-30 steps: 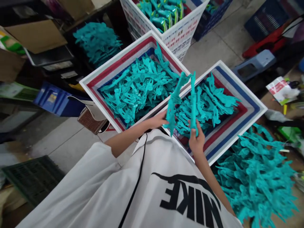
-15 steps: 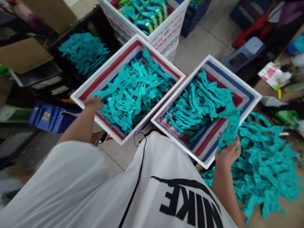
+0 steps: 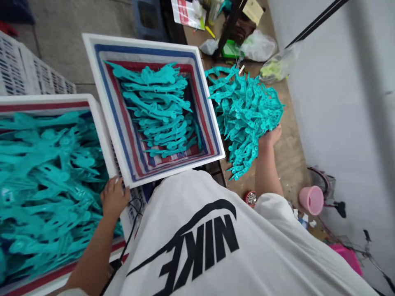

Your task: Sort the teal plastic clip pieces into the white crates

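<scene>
My left hand (image 3: 115, 198) lies on the inner rim of the left crate, its fingers apart and nothing visible in them. That white crate (image 3: 97, 107), with a striped lining, is heaped with teal plastic parts (image 3: 58, 176). Beside it a second white crate (image 3: 151, 46) holds more teal parts (image 3: 160, 107), lying roughly in rows. On the brown table to the right is a loose pile of the same parts (image 3: 243, 111). My right hand (image 3: 270, 136) touches the far lower edge of this pile. Its fingers are mostly hidden behind the parts, so their grip cannot be made out.
A red tub of small metal pieces (image 3: 250, 198) sits near the table's front edge. Plastic bags (image 3: 259, 45) and a card (image 3: 189, 13) lie at its far end. A pink cup (image 3: 311, 200) stands near the wall (image 3: 345, 123). White slatted crates (image 3: 33, 65) are at upper left.
My view has swung right. My right hand has gone from holding a teal part by the right crate to the table pile's outer edge. My left hand has moved to the left crate's inner rim.
</scene>
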Demonstrator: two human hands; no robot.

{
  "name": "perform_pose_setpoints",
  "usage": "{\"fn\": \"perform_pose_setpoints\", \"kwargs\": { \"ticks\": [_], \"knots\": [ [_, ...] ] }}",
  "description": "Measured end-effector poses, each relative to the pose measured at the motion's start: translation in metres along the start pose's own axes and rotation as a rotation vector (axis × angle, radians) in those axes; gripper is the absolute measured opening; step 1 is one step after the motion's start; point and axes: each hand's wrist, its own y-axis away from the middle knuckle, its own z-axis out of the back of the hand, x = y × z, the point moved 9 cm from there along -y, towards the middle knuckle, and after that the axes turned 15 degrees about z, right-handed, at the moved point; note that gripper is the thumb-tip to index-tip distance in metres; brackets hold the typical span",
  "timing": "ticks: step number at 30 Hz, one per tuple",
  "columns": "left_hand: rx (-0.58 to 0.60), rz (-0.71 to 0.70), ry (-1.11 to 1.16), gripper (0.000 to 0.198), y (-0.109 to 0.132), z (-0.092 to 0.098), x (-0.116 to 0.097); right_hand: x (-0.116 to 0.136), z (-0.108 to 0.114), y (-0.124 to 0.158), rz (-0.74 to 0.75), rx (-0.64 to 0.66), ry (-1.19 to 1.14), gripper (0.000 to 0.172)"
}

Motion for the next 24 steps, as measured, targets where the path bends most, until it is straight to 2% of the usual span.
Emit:
{"fn": "perform_pose_setpoints", "kwargs": {
  "ticks": [1,3,4,6,8,10,12,14,17,19,21,24],
  "knots": [
    [0.0,-0.006,-0.009,0.068,-0.005,0.005,-0.003,-0.016,0.0,0.001,-0.122,-0.04,0.04,0.077],
    [-0.018,0.011,-0.021,0.066,-0.013,0.017,0.001,-0.034,-0.013,0.026,-0.33,-0.129,0.149,0.074],
    [-0.034,0.033,-0.022,0.065,-0.015,0.023,0.008,-0.034,-0.029,0.047,-0.359,-0.131,0.195,0.073],
    [-0.07,0.1,-0.02,0.065,-0.01,0.033,0.028,-0.024,-0.072,0.098,-0.324,-0.07,0.24,0.075],
    [-0.075,0.179,-0.031,0.067,0.007,0.036,0.05,-0.007,-0.127,0.15,-0.224,0.107,0.24,0.068],
    [-0.027,0.265,-0.057,0.068,0.035,0.03,0.07,0.017,-0.192,0.19,-0.042,0.407,0.219,0.053],
    [0.051,0.335,-0.077,0.068,0.068,0.018,0.087,0.04,-0.261,0.217,0.161,0.72,0.18,0.045],
    [0.113,0.377,-0.08,0.068,0.102,0.007,0.097,0.052,-0.327,0.231,0.299,0.985,0.153,0.042],
    [0.129,0.431,-0.043,0.064,0.139,-0.002,0.107,0.046,-0.427,0.239,0.363,1.281,0.224,0.047],
    [0.085,0.462,0.007,0.052,0.154,0.0,0.112,0.033,-0.49,0.239,0.361,1.357,0.308,0.058],
    [0.009,0.463,0.059,0.036,0.163,0.01,0.112,0.019,-0.545,0.235,0.386,1.356,0.38,0.068],
    [-0.098,0.459,0.09,0.025,0.173,0.031,0.108,0.004,-0.601,0.226,0.533,1.381,0.42,0.075]
  ]
}}
